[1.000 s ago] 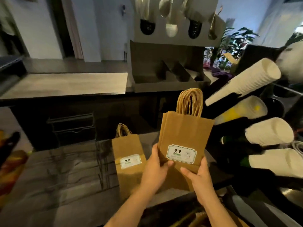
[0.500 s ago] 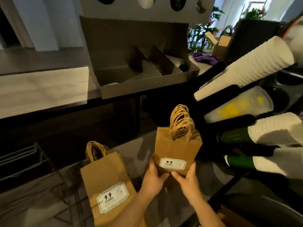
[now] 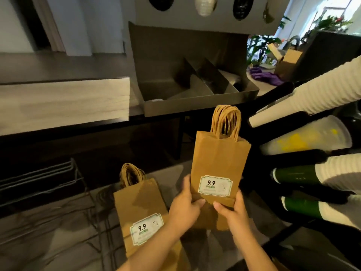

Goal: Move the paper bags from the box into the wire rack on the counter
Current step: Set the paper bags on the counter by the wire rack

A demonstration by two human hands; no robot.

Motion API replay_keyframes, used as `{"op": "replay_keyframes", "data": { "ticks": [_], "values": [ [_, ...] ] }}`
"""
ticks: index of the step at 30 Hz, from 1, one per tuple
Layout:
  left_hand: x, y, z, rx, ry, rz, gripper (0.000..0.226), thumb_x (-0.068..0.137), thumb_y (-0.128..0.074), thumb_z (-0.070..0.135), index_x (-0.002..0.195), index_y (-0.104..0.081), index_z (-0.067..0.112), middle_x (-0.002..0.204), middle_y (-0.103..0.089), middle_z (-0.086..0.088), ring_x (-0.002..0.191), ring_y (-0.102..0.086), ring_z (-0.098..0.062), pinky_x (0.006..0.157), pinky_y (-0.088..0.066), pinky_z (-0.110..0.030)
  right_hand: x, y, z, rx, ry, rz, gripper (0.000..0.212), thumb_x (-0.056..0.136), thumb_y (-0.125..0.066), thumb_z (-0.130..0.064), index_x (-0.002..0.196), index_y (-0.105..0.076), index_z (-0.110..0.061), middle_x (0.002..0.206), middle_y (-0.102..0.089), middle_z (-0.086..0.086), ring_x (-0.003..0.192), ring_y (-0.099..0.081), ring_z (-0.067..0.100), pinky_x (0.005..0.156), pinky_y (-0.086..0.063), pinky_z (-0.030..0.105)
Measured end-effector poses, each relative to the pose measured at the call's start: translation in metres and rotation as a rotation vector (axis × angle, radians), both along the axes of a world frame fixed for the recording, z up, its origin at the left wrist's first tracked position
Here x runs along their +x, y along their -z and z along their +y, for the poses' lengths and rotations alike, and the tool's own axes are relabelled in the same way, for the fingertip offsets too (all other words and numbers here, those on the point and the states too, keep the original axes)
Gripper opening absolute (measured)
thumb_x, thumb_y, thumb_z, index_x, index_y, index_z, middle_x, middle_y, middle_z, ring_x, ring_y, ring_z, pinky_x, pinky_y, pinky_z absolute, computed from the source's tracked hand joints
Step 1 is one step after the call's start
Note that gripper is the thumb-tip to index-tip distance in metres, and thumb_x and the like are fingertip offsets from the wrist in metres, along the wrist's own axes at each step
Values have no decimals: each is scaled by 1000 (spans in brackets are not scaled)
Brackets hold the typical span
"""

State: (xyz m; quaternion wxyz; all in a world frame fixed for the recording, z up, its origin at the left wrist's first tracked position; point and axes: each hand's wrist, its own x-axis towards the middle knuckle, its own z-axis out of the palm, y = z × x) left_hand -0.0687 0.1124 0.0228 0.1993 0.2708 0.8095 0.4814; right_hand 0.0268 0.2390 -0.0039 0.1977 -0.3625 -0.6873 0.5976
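I hold a stack of flat brown paper bags [image 3: 218,159] upright, twisted handles up, a white "9.9" label facing me. My left hand [image 3: 183,209] grips its lower left corner and my right hand [image 3: 233,212] its lower right corner. A second stack of the same bags [image 3: 140,210] stands to the left, leaning on thin dark wires of what seems to be the wire rack [image 3: 101,210] on the grey marbled counter. The box is hidden below the frame.
Sleeves of stacked paper and plastic cups [image 3: 312,94] jut in from the right, close to the held bags. A grey divided tray [image 3: 197,94] sits on the raised shelf behind. Another wire rack [image 3: 43,180] stands far left. Ladles hang above.
The held bags have risen a little and stand more upright and closer to me. The view has shifted, so the second stack sits further right in the frame.
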Motion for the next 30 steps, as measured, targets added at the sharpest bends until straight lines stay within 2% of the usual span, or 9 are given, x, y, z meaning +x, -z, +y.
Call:
{"op": "replay_keyframes", "data": {
  "ticks": [3,6,11,15,19,22,25,27,30],
  "values": [
    [5,-8,-34,83,-114,-52,77,89,-63,22,146,-14,35,112,-54,26,111,-54,-2,92,-45,-24,-7,-17,-18,-66,-189,69,77,76,-77,-4,138,-42,-32,123,-63,-11,113,-58,10,93,-47,31],
    [15,-2,-71,129,-220,-139,78,90,-62,18,147,-13,35,122,-51,27,118,-48,0,95,-38,-19,-10,-21,-44,-136,-343,54,70,75,-77,-1,128,-48,-37,115,-68,-14,104,-64,4,84,-51,23],
    [36,19,-116,126,-403,-246,75,89,-62,18,148,-17,26,136,-52,7,123,-50,-11,101,-44,-30,-13,-16,-81,-250,-521,-42,60,80,-72,1,125,-52,-34,109,-70,-11,97,-67,4,68,-52,15],
    [47,28,-135,180,-480,-258,64,88,-60,5,137,-30,33,121,-57,17,118,-53,-7,97,-44,-28,-15,-8,-103,-234,-571,-119,61,81,-73,-4,131,-50,-31,112,-67,-9,102,-63,8,74,-49,21],
    [46,33,-141,192,-572,-285,64,84,-62,8,131,-31,40,118,-61,14,115,-57,-12,99,-47,-40,-21,-8,-112,-187,-573,-140,53,83,-70,-2,119,-49,-36,108,-65,-14,97,-61,2,70,-47,18],
    [45,30,-141,91,-585,-348,64,87,-61,17,137,-26,37,127,-54,10,119,-52,-18,98,-43,-34,-28,-1,-117,-108,-596,-221,58,83,-73,-9,129,-47,-34,124,-62,-7,109,-58,9,88,-50,29],
    [41,44,-140,-11,-619,-359,68,86,-63,23,143,-26,30,144,-42,0,128,-44,-23,105,-40,-41,-34,6,-120,94,-609,-425,82,85,-73,-23,151,-24,-20,159,-19,5,143,-28,24,114,-29,40],
    [42,52,-141,-6,-611,-406,73,88,-62,21,148,-21,28,150,-36,-2,132,-41,-25,107,-38,-44,-37,8,-122,226,-594,-489,90,86,-71,-30,154,-14,-16,161,-2,7,148,-9,26,118,-20,41],
    [44,57,-144,4,-571,-502,78,92,-58,23,151,-7,31,145,-45,1,126,-48,-24,102,-42,-39,-40,11,-123,452,-606,-600,85,85,-68,-42,152,-22,-17,157,-11,2,144,-12,26,115,-22,42]
  ]
}}
